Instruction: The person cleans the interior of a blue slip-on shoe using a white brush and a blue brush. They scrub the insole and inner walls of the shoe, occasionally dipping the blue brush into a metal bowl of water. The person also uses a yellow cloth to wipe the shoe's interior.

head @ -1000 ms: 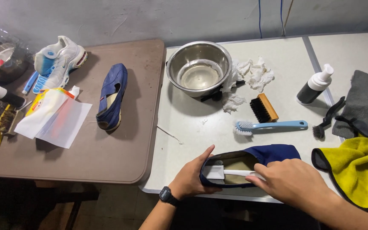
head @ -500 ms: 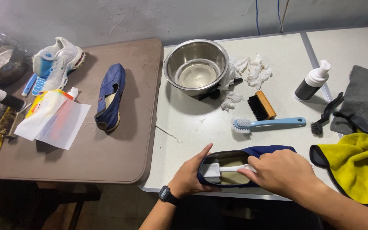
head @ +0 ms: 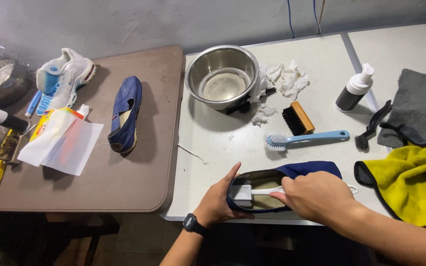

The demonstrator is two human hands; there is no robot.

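The steel bowl (head: 221, 76) on the white bench (head: 321, 54) holds a shallow pool of water; crumpled tissues (head: 282, 81) lie just beside it. My left hand (head: 219, 202) cups the heel end of the navy slip-on shoe (head: 316, 169) at the bench's near edge, fingers wrapped around it. My right hand (head: 316, 197) grips the white brush (head: 245, 193), its head down inside the shoe's opening. Since half a second ago the brush head has slid toward the heel. The blue-handled brush (head: 305, 139) lies just beyond, unmoved.
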